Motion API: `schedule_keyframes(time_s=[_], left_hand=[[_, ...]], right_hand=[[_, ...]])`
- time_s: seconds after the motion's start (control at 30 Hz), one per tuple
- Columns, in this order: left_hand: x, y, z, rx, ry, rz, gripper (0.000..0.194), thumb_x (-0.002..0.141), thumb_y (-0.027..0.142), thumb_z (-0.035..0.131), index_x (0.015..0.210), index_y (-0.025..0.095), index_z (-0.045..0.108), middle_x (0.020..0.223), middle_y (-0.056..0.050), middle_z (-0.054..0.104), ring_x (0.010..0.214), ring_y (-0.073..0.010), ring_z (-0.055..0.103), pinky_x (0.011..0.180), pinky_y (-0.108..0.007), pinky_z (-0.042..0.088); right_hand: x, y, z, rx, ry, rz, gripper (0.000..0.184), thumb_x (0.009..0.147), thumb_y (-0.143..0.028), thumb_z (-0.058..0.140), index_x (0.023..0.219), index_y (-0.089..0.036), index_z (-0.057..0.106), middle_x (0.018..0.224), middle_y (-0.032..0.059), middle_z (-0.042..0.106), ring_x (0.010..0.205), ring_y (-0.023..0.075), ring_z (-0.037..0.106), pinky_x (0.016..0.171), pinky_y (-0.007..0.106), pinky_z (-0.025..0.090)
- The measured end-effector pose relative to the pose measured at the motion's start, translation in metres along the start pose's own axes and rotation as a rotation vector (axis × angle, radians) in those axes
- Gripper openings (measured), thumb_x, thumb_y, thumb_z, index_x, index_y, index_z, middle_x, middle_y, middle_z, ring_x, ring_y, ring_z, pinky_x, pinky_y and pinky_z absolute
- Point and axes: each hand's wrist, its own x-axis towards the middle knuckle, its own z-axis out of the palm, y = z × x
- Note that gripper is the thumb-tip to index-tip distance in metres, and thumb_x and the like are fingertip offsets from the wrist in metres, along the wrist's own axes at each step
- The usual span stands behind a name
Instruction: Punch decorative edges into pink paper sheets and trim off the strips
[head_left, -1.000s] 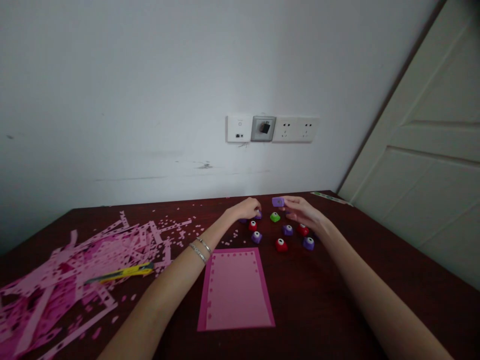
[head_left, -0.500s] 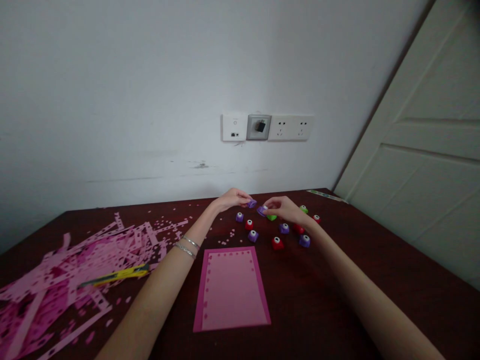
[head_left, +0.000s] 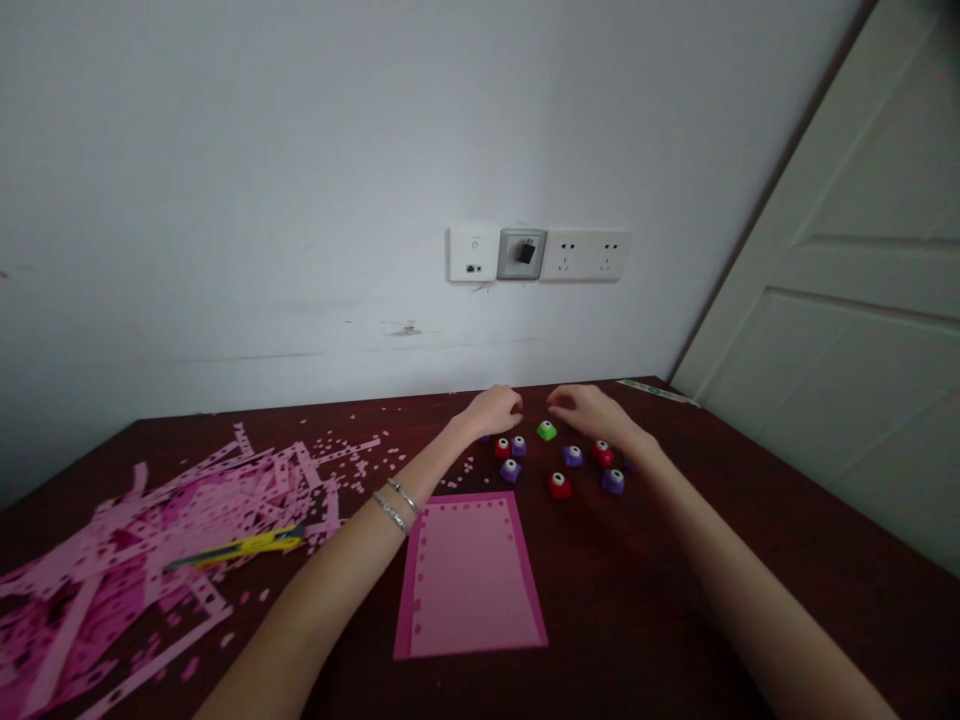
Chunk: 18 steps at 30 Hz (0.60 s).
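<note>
My left hand (head_left: 493,408) hovers at the back of the dark table with its fingers curled inward. Whether anything is inside them is hidden. Across a small gap, my right hand (head_left: 589,408) is loosely bent, thumb and fingers apart, with nothing visible between them. Between and below the hands sits a green craft punch (head_left: 547,430) with a white button. Just below my left hand, a purple punch (head_left: 518,446) stands beside a red punch (head_left: 502,449). Several more red and purple punches are nearby, including a red one (head_left: 602,453) below my right hand.
In front lies a pink sheet on a darker pink sheet (head_left: 471,580), punched along its edges. Pink paper strips (head_left: 150,560) heap at left, a yellow utility knife (head_left: 259,543) on them. Paper bits scatter around. A patterned strip (head_left: 660,392) lies at back right, below wall sockets (head_left: 585,256).
Both hands held purple punches before; those are no longer visible in them. A purple punch now stands beside the red one at left. My left hand has shifted right, my right hand slightly right.
</note>
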Motion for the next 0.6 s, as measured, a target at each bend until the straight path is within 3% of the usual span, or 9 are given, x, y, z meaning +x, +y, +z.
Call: schedule_keyframes(time_s=[0.07,0.13,0.23,0.37,0.47,0.6], left_hand=[[0.005,0.013,0.007,-0.008,-0.027,0.126,0.024,0.078,0.027,0.053,0.095,0.014,0.064,0.093,-0.009,0.066,0.083,-0.0183,0.06,0.074,-0.026,0.043],[0.01,0.023,0.017,0.041,-0.067,0.168,0.026,0.076,0.028,0.056,0.098,0.015,0.063,0.093,-0.009,0.066,0.084,-0.0194,0.06,0.073,-0.027,0.043],[0.019,0.029,0.034,0.117,-0.043,0.134,0.026,0.075,0.022,0.057,0.1,0.017,0.061,0.096,-0.009,0.064,0.089,-0.0216,0.059,0.072,-0.028,0.044],[0.027,0.024,0.044,0.053,-0.011,0.046,0.02,0.073,0.021,0.06,0.092,0.015,0.061,0.09,-0.009,0.065,0.084,-0.0204,0.06,0.07,-0.029,0.044],[0.03,0.015,0.038,-0.201,-0.01,-0.024,0.017,0.07,0.02,0.065,0.085,0.013,0.062,0.085,-0.008,0.065,0.081,-0.0179,0.06,0.072,-0.029,0.045],[0.027,0.002,0.014,-0.978,0.004,-0.09,0.021,0.081,0.018,0.056,0.1,0.009,0.058,0.097,-0.012,0.064,0.085,-0.0144,0.06,0.08,-0.03,0.046]], right_hand=[[0.001,0.02,-0.001,-0.099,0.075,0.143,0.026,0.082,-0.031,0.047,0.098,-0.02,0.065,0.098,0.0094,0.066,0.089,0.0245,0.06,0.071,0.032,0.043],[0.001,0.036,0.007,-0.114,0.024,0.139,0.029,0.08,-0.03,0.05,0.102,-0.019,0.064,0.104,0.0111,0.065,0.095,0.0254,0.059,0.075,0.032,0.044],[0.0,0.048,0.025,-0.101,-0.06,0.104,0.031,0.076,-0.026,0.056,0.105,-0.019,0.064,0.106,0.01,0.065,0.098,0.0234,0.059,0.082,0.031,0.042],[0.003,0.053,0.036,-0.043,-0.047,0.107,0.024,0.073,-0.019,0.058,0.096,-0.018,0.067,0.098,0.0102,0.068,0.094,0.0243,0.061,0.084,0.033,0.042],[0.003,0.054,0.026,0.251,0.005,0.153,0.024,0.07,-0.023,0.064,0.093,-0.015,0.067,0.093,0.0106,0.068,0.089,0.0238,0.062,0.081,0.033,0.045],[-0.003,0.048,-0.001,1.011,-0.005,0.186,0.036,0.078,-0.036,0.057,0.109,-0.018,0.059,0.102,0.0104,0.066,0.092,0.0195,0.062,0.077,0.03,0.049]])
